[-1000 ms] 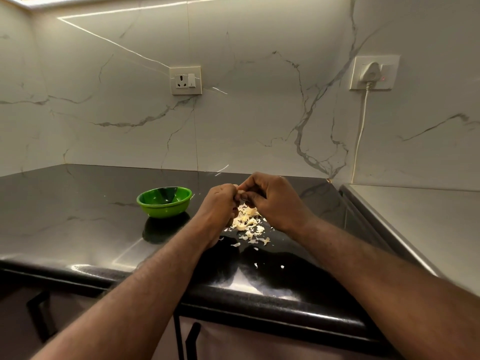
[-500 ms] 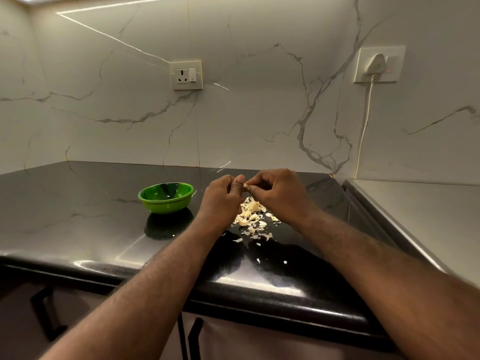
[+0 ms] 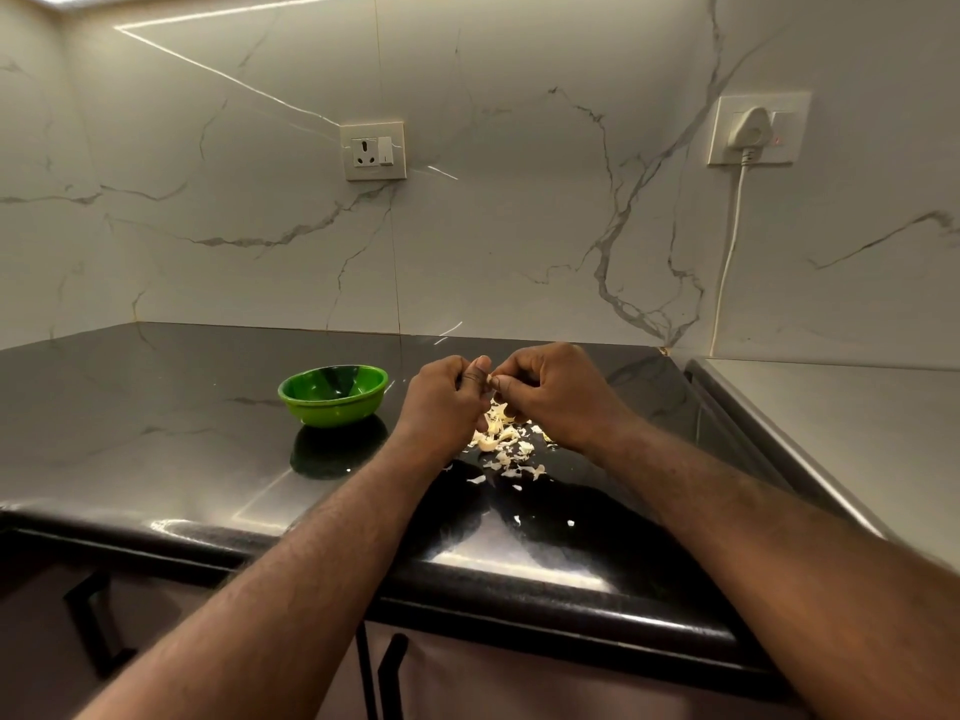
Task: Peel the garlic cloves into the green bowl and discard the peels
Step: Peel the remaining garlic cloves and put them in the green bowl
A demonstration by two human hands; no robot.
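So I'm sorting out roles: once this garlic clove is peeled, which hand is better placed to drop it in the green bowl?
Left, probably. Both pinch the clove, but the left hand is nearer the bowl; the right hand lies beyond it and would have to cross over.

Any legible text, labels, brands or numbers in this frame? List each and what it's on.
None can be read.
Left socket: pin holes and a switch, no print visible.
Right socket: plug in it and a small red dot beside it, no letters visible.
Bowl: plain green, no marking visible.
Counter: no text.
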